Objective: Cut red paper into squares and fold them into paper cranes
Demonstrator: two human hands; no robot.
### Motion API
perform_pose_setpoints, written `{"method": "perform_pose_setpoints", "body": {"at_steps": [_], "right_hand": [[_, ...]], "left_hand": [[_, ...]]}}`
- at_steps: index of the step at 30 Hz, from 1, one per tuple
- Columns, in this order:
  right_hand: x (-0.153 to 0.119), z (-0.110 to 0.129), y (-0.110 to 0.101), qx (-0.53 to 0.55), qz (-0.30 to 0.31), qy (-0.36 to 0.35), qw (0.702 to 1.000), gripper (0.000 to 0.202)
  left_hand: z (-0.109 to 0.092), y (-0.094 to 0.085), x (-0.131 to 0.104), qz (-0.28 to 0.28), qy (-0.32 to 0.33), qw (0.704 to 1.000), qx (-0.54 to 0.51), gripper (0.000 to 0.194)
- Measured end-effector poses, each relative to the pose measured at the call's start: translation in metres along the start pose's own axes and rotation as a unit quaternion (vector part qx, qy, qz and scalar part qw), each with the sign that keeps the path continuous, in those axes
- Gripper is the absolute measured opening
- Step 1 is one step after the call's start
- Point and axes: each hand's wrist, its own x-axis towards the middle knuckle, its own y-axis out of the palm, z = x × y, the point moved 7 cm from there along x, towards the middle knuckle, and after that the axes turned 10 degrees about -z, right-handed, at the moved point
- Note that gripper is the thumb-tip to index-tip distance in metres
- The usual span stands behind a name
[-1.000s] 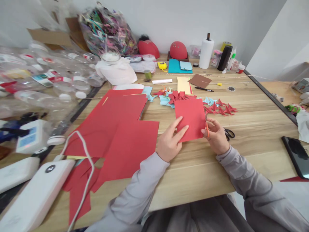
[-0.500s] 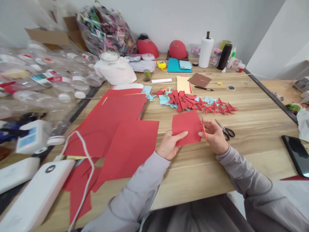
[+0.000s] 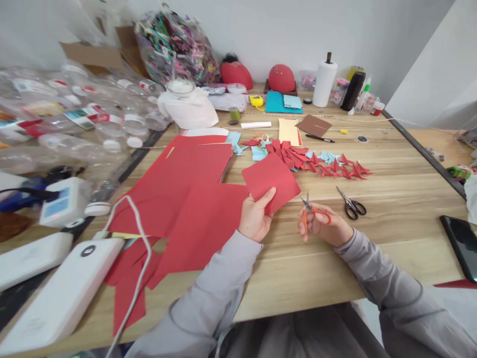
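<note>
A square of red paper is pinched in my left hand, thumb on top, tilted up above the table. My right hand has its fingers through the handles of small orange scissors; their blades are slightly apart and point up and away, apart from the paper. Large red sheets lie stacked to the left of my left hand. Beyond the held square is a pile of folded red and light-blue paper pieces. Black-handled scissors rest just past my right hand.
Plastic bottles crowd the left side, with a white power bank and its cable nearer me. A phone lies at the right edge. Along the back stand a white bottle, a yellow tape measure and red domes.
The red square has turned and moved left with my left hand. My right hand has drawn the orange scissors away from the paper's right edge, their blades now parted. The view has shifted slightly.
</note>
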Motion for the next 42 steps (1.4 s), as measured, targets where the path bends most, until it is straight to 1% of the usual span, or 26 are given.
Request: {"method": "perform_pose_setpoints", "body": {"at_steps": [5, 7, 11, 15, 18, 21, 23, 26, 29, 31, 34, 36, 40, 42], "right_hand": [[0.002, -0.003, -0.004, -0.015, -0.019, 0.009, 1.0, 0.046], [0.002, -0.001, -0.006, -0.018, -0.035, -0.003, 0.999, 0.049], [0.002, 0.006, -0.009, -0.027, -0.066, -0.041, 0.997, 0.062], [0.001, 0.011, -0.007, -0.025, -0.068, -0.053, 0.996, 0.066], [-0.001, 0.013, -0.005, -0.009, -0.057, -0.053, 0.997, 0.074], [-0.004, 0.015, -0.003, 0.008, -0.04, -0.042, 0.998, 0.087], [-0.005, 0.015, -0.005, 0.021, -0.036, -0.036, 0.998, 0.087], [-0.005, 0.016, -0.007, 0.051, -0.025, -0.045, 0.997, 0.075], [-0.004, 0.014, -0.007, 0.056, -0.004, -0.056, 0.997, 0.061], [-0.004, 0.012, -0.007, 0.044, 0.006, -0.055, 0.997, 0.061], [-0.004, 0.007, -0.006, 0.023, 0.008, -0.037, 0.999, 0.071], [-0.004, 0.005, -0.006, 0.015, 0.007, -0.028, 0.999, 0.074], [-0.005, 0.01, -0.006, 0.024, 0.005, -0.046, 0.999, 0.076], [-0.005, 0.013, -0.007, 0.022, -0.005, -0.052, 0.998, 0.078]], "left_hand": [[0.0, 0.001, -0.002, 0.013, 0.002, 1.0, -0.001, 0.037], [0.001, 0.003, -0.003, 0.027, 0.006, 1.0, 0.005, 0.037], [0.0, 0.006, -0.006, 0.06, 0.023, 0.998, 0.024, 0.041], [-0.003, 0.008, -0.007, 0.072, 0.039, 0.996, 0.02, 0.05], [-0.003, 0.008, -0.007, 0.074, 0.041, 0.996, 0.024, 0.05], [0.001, 0.008, -0.008, 0.077, 0.026, 0.995, 0.05, 0.045], [0.002, 0.009, -0.011, 0.088, 0.015, 0.994, 0.067, 0.046], [0.002, 0.014, -0.019, 0.122, -0.003, 0.99, 0.067, 0.047], [0.003, 0.019, -0.026, 0.159, -0.045, 0.985, 0.043, 0.045], [0.004, 0.02, -0.029, 0.17, -0.08, 0.982, 0.024, 0.041], [0.005, 0.018, -0.029, 0.159, -0.119, 0.98, 0.007, 0.035], [0.006, 0.017, -0.029, 0.152, -0.134, 0.979, 0.011, 0.035], [0.006, 0.017, -0.028, 0.152, -0.118, 0.981, 0.027, 0.041], [0.006, 0.016, -0.026, 0.148, -0.111, 0.982, 0.031, 0.041]]}}
